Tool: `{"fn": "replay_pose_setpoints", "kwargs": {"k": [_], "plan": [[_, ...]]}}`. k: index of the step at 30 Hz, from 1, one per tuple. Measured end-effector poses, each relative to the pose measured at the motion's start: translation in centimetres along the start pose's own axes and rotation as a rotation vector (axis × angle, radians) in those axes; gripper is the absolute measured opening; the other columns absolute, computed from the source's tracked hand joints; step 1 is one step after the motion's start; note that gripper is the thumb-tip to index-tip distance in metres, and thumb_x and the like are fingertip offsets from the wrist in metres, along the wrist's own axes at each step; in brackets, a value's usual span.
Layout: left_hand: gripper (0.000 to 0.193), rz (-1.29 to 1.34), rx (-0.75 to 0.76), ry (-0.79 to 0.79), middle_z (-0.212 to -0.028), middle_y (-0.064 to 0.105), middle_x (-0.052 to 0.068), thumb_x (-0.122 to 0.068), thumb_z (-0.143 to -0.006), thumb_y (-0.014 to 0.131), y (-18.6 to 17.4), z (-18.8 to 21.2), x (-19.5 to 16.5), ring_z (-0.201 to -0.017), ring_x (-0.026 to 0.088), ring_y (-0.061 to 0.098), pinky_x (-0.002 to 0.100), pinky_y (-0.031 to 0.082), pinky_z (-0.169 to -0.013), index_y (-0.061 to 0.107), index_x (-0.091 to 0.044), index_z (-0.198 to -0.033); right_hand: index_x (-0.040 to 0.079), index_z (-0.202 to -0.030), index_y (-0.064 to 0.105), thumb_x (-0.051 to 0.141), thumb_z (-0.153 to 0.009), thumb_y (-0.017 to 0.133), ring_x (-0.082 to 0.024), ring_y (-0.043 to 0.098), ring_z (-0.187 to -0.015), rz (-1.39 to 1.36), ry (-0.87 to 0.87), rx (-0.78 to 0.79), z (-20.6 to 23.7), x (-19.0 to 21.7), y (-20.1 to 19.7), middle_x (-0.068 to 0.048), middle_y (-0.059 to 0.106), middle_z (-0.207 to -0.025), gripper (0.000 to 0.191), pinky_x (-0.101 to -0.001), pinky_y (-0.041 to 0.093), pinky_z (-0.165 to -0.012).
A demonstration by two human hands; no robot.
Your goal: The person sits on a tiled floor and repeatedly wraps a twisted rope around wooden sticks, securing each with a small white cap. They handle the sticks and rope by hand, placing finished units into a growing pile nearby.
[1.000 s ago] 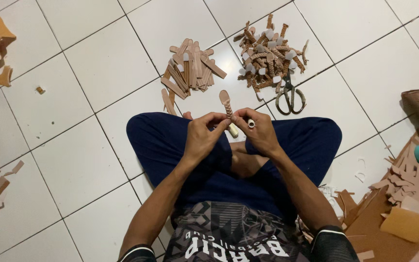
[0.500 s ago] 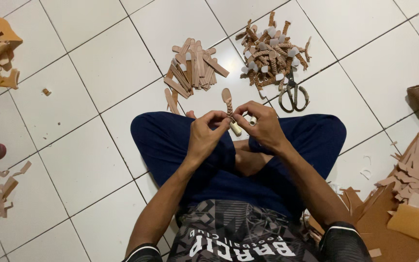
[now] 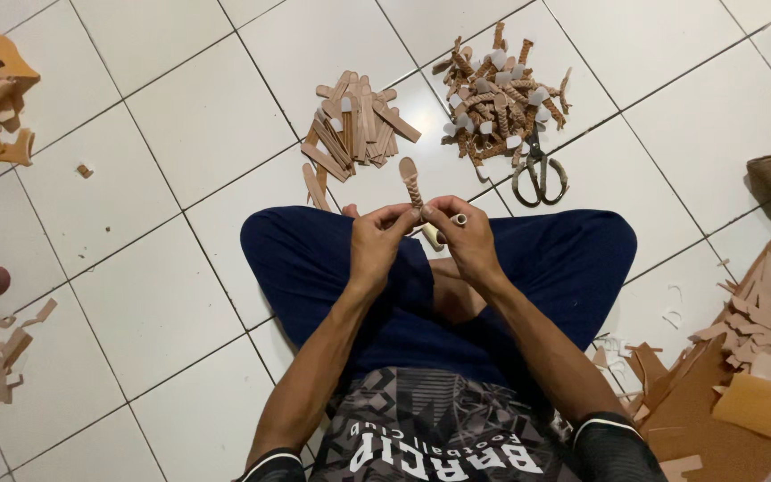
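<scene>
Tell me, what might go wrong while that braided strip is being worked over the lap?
The braided strip is pinched only at its lower end by the left hand and right hand, so the plait might loosen or slip. The scissors lie open-handled on the tile close to the knee, a possible snag. The finished pile sits close enough to scatter.

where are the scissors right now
In the head view, the metal scissors lie on the white tiled floor, ahead of the person's right knee and just below the pile of twisted tan pieces.
</scene>
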State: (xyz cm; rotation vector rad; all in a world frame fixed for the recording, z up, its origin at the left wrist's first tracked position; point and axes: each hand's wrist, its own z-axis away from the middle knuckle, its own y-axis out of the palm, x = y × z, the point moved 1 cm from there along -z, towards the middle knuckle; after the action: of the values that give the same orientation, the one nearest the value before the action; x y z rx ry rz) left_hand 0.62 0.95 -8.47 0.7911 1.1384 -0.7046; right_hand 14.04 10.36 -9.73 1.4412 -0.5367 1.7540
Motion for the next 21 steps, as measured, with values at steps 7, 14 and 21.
{"fn": "replay_pose_setpoints", "kwargs": {"k": [7,14,21], "plan": [[0.028,0.041,0.102,-0.038,-0.099,0.078,0.012,-0.016,-0.095,0.072,-0.9,0.1,-0.4,-0.094,0.015,0.075,0.025,0.057,-0.089,0.073,0.008,-0.11,0.004,-0.11,0.072,0.022,-0.097,0.072,-0.004,0.057,-0.07,0.099,-0.044,0.001,0.3,1.2,0.3,0.0,0.068,-0.085,0.023,-0.0186,0.045,-0.059],[0.026,-0.219,0.158,0.076,-0.095,0.079,0.011,-0.016,-0.097,0.07,-0.7,1.4,-1.3,-0.089,0.014,0.075,0.025,0.057,-0.087,0.074,0.005,-0.111,0.002,-0.112,0.074,0.026,-0.099,0.071,-0.003,0.061,-0.08,0.168,-0.179,0.09,-0.2,2.1,-0.7,0.0,0.072,-0.092,0.028,-0.0194,0.051,-0.071],[0.032,0.055,0.103,0.089,-0.103,0.076,0.011,-0.016,-0.097,0.071,0.1,0.6,-0.4,-0.095,0.014,0.074,0.025,0.058,-0.088,0.068,0.008,-0.118,0.005,-0.116,0.078,0.027,-0.1,0.067,-0.008,0.048,-0.067,0.133,-0.006,-0.018,0.4,1.8,-0.4,-0.001,0.065,-0.081,0.029,-0.0223,0.04,-0.058]]}}
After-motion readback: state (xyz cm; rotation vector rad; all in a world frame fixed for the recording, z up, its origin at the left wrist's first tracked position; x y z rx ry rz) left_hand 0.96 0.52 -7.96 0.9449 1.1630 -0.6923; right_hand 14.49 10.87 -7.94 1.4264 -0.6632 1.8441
